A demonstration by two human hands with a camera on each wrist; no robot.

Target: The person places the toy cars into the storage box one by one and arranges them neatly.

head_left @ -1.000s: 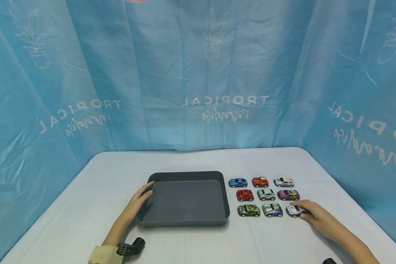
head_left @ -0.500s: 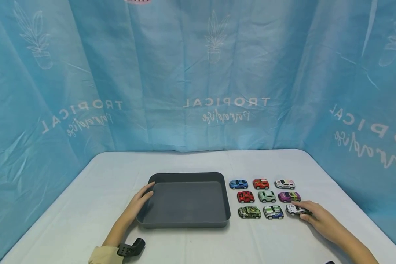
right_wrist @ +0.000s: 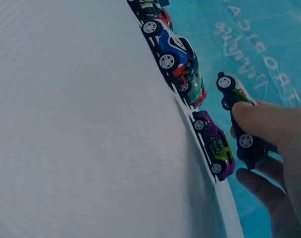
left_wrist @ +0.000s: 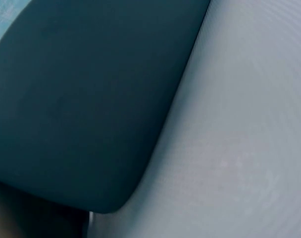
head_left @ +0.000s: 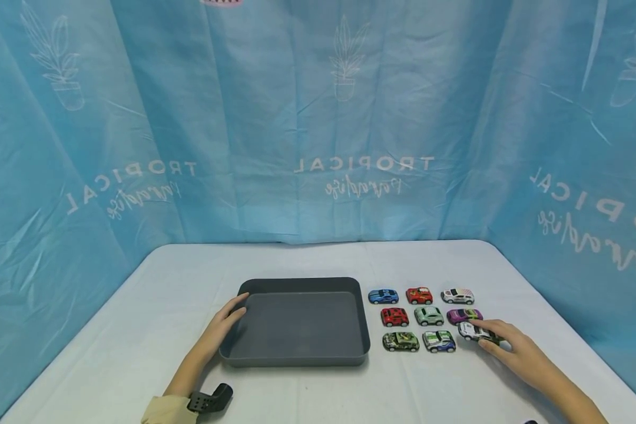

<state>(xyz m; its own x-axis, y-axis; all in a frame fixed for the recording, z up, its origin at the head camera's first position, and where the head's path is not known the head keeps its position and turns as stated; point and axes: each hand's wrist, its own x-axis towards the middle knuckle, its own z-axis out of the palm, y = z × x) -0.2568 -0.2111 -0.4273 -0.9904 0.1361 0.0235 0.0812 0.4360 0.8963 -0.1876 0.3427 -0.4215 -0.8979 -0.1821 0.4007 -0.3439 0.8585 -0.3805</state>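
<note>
My right hand (head_left: 514,352) pinches a white toy car (head_left: 471,333) between thumb and fingers. In the right wrist view the held toy car, with dark underside and wheels (right_wrist: 245,141), is off the table, near the purple toy car (right_wrist: 215,146). My left hand (head_left: 218,330) rests on the left rim of a grey tray (head_left: 302,324), its fingertips over the edge. The left wrist view shows mostly the tray's outer wall (left_wrist: 86,104); the hand's fingers are not visible there. Nothing lies in the tray.
Right of the tray stand a blue car (head_left: 384,296), red cars (head_left: 419,295), a patterned white car (head_left: 458,296), a mint car (head_left: 429,315), a camouflage car (head_left: 400,341) and a white-green-blue car (head_left: 439,341). Blue curtains (head_left: 318,118) surround the white table (head_left: 307,391).
My right hand has taken hold of the white car and raised it slightly off the table. My left hand and the tray stay in place.
</note>
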